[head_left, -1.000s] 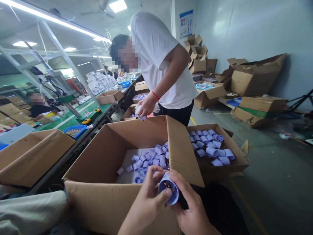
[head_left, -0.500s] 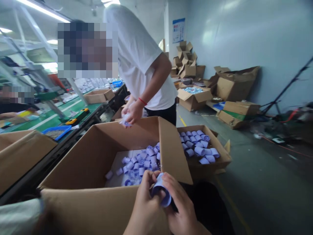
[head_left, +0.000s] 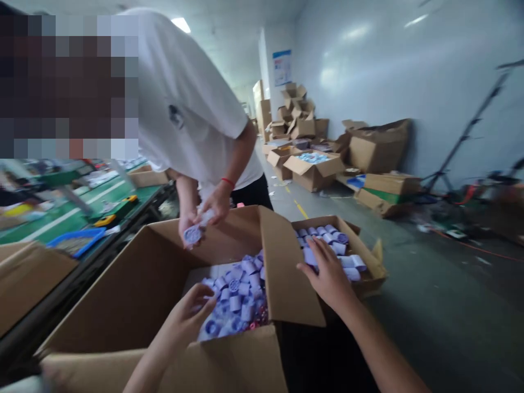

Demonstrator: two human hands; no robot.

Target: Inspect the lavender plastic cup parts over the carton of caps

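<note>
My left hand (head_left: 189,312) reaches down into the large cardboard box (head_left: 135,284), fingers loosely bent and apart just above the heap of purple plastic caps (head_left: 239,297); nothing shows in it. My right hand (head_left: 327,274) stretches over the box's upright flap to the small cardboard box (head_left: 370,275), fingers spread, their tips resting on the purple caps (head_left: 333,240) laid there. A person in a white shirt (head_left: 184,120) bends over the far side of the large box and holds a purple cap (head_left: 192,234) in both hands.
A green workbench (head_left: 73,202) with a blue tray (head_left: 76,240) runs along the left. Another brown box (head_left: 24,278) sits at the left edge. Stacked and open cartons (head_left: 311,164) line the far wall. Grey floor (head_left: 429,305) lies to the right.
Both hands held one purple cap together before. They have parted: the right went to the small box, the left into the large box. The view swung right, and the person in white leaned closer.
</note>
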